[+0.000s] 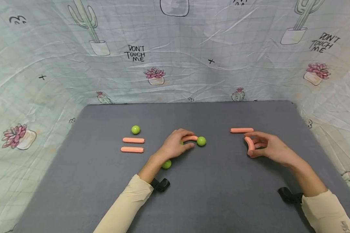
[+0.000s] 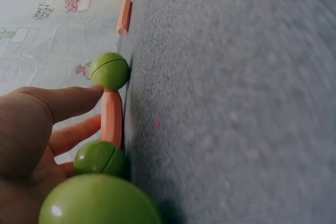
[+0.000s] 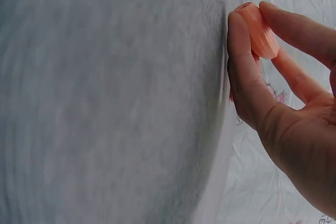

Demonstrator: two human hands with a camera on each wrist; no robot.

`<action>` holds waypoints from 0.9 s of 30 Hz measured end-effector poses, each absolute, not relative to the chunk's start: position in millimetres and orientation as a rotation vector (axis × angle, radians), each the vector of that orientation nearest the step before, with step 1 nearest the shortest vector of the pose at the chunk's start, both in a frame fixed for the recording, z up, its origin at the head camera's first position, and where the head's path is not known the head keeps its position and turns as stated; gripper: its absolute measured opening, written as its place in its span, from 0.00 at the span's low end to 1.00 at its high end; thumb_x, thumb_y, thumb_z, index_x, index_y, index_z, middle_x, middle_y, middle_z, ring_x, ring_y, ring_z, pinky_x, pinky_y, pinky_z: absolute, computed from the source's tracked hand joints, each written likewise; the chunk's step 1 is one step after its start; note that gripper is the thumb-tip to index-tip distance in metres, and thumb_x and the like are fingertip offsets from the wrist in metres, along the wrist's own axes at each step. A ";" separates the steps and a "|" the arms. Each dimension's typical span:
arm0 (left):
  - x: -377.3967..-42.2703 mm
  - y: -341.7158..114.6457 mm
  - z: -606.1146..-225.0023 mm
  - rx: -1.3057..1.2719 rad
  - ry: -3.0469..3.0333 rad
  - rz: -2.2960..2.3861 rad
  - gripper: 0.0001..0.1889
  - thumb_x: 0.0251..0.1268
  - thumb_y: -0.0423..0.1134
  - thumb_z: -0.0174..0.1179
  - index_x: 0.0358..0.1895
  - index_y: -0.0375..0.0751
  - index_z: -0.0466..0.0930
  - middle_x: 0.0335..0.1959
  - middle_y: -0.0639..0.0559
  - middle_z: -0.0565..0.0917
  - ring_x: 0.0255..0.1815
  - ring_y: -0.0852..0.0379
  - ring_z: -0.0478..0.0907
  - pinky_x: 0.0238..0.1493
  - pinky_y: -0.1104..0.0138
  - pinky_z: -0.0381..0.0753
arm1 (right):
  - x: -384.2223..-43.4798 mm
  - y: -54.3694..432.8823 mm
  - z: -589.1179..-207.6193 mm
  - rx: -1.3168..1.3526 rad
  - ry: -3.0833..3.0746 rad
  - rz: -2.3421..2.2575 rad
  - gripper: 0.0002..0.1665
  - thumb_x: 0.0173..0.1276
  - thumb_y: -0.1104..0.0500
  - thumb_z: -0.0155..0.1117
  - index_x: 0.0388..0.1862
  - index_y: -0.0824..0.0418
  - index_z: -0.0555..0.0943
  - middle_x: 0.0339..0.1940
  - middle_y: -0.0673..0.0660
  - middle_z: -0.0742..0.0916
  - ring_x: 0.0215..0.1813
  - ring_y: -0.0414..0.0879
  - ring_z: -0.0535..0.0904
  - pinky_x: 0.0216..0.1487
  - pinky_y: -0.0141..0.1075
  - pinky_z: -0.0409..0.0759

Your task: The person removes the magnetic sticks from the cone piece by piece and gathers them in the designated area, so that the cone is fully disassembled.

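My left hand [image 1: 175, 144] stands around a curved orange ridged tube [image 1: 190, 138] that lies between two green balls. One green ball [image 1: 201, 141] sits at the tube's right end; the other [image 2: 97, 158] is mostly hidden by the hand in the head view. The left thumb is apart from the tube, and the other fingers reach along its far side. Near the left wrist lies another green ball [image 1: 166, 164], partly covered. At the right, my right hand [image 1: 272, 149] pinches a curved orange tube [image 1: 250, 145] by its ends, between thumb and fingers.
A straight orange tube [image 1: 241, 130] lies just beyond the right hand. Two straight orange tubes, one farther [image 1: 133, 140] and one nearer [image 1: 132, 149], lie at left with a green ball [image 1: 135, 129] behind them. Printed cloth [image 1: 186, 81] walls the grey table [image 1: 210, 197].
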State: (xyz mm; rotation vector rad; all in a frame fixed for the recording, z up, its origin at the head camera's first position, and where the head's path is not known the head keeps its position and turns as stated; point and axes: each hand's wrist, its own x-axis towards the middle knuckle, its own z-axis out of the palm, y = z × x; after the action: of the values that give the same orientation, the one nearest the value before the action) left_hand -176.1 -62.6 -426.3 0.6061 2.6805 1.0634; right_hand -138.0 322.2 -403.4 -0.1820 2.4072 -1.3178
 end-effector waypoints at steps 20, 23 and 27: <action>-175.6 -76.1 -429.9 0.613 2.690 1.086 0.23 0.68 0.41 0.71 0.65 0.50 0.83 0.61 0.48 0.83 0.64 0.48 0.76 0.67 0.51 0.76 | -145.0 348.5 -409.6 -0.208 2.596 -1.084 0.45 0.63 0.51 0.80 0.76 0.62 0.73 0.53 0.58 0.87 0.46 0.31 0.80 0.42 0.29 0.80; -174.5 -77.5 -430.0 0.593 2.688 1.098 0.23 0.68 0.41 0.71 0.65 0.49 0.83 0.60 0.47 0.83 0.63 0.48 0.76 0.66 0.51 0.76 | -144.5 350.8 -408.7 -0.210 2.573 -1.092 0.44 0.65 0.51 0.79 0.76 0.62 0.72 0.51 0.57 0.87 0.46 0.31 0.80 0.43 0.29 0.80; -172.9 -79.5 -430.3 0.569 2.688 1.100 0.23 0.68 0.41 0.71 0.66 0.49 0.83 0.59 0.47 0.82 0.62 0.49 0.77 0.66 0.52 0.76 | -145.2 350.5 -408.7 -0.222 2.563 -1.080 0.45 0.66 0.50 0.78 0.77 0.61 0.71 0.52 0.57 0.86 0.47 0.31 0.80 0.44 0.28 0.80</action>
State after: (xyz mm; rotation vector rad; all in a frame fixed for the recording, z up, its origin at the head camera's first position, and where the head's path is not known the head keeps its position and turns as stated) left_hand -172.9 -79.5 -430.3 0.5691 2.6882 1.0996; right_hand -145.2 350.5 -408.7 -0.2223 2.5627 -1.0796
